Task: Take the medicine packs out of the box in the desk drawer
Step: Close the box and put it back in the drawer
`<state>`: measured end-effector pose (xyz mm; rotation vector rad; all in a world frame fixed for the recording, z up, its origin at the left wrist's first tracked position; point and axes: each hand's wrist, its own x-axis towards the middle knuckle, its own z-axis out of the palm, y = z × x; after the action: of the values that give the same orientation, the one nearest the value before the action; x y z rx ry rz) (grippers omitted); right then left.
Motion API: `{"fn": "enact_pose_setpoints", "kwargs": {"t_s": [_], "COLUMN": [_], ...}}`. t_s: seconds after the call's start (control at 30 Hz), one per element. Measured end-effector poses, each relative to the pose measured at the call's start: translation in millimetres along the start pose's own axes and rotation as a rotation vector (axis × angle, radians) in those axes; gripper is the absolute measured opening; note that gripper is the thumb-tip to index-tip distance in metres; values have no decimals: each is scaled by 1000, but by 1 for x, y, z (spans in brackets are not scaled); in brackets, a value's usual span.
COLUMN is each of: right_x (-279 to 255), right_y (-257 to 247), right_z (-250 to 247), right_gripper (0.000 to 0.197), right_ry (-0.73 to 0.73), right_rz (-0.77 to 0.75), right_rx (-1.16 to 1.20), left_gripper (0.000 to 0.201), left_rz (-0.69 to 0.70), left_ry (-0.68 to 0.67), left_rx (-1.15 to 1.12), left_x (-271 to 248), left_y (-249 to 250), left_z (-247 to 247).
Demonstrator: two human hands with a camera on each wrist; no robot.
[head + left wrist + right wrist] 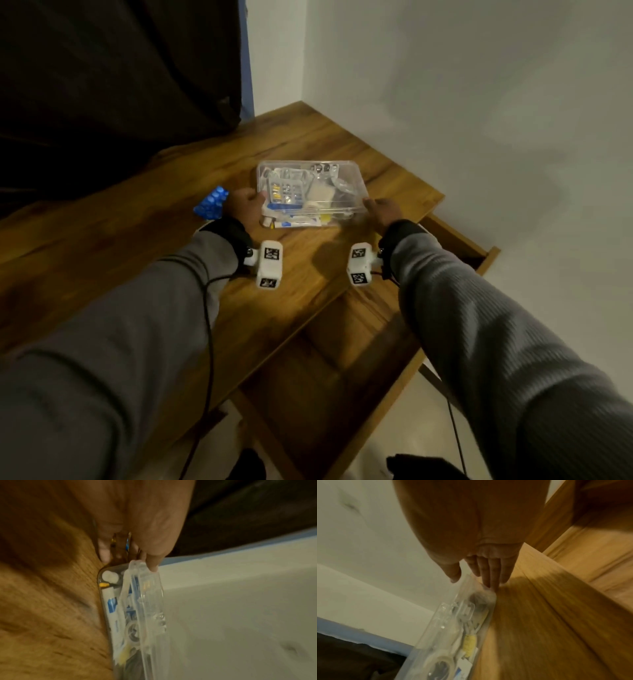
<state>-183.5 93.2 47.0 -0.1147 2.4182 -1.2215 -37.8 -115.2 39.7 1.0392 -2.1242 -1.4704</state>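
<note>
The left arm (144, 318) and right arm (486, 315) reach forward, grey-sleeved. The left hand (247, 205) pinches the near left corner of the box (354, 178), thumb (154, 550) on the upper rim. The right hand (383, 212) lies palm-down, its fingers (491, 577) straight and together, tips touching the box's near right corner, its thumb spread apart above.

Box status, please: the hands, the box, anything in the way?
Left hand pinches box corner; right hand, fingers straight, touches other corner. Box on desk, packs inside. Blue pack beside left hand, not blocking.
</note>
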Motion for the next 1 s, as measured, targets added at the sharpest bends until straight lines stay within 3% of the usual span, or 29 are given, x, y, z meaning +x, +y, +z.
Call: {"fn": "enact_pose_setpoints", "kwargs": {"t_s": [0.1,0.23,0.3,0.43,0.53,0.73,1.0], "right_x": [2,-2,-8,-41,-84,-128,-113], "right_y": [-4,-6,4,52,90,152,176], "right_z": [8,2,-13,-60,-93,-135,-127], "right_gripper": [55,47,44,31,25,15,23], "right_ry": [39,65,64,56,45,79,30], "right_rz": [45,56,56,11,11,25,53], "right_rx": [-7,29,73,147,200,183,-93], "left_gripper": [20,18,10,28,20,33,43], "left_rz": [-173,-198,-243,-351,-401,-467,-635], "left_ry": [-94,-177,-222,-402,-530,-659,-685], "left_rx": [-223,-302,-352,-434,-515,-570,-568], "left_x": [9,-9,-35,-99,-148,-230,-270], "left_y": [-9,-6,-7,-20,-27,-31,-60], "left_z": [-3,-11,-10,4,21,52,89]}}
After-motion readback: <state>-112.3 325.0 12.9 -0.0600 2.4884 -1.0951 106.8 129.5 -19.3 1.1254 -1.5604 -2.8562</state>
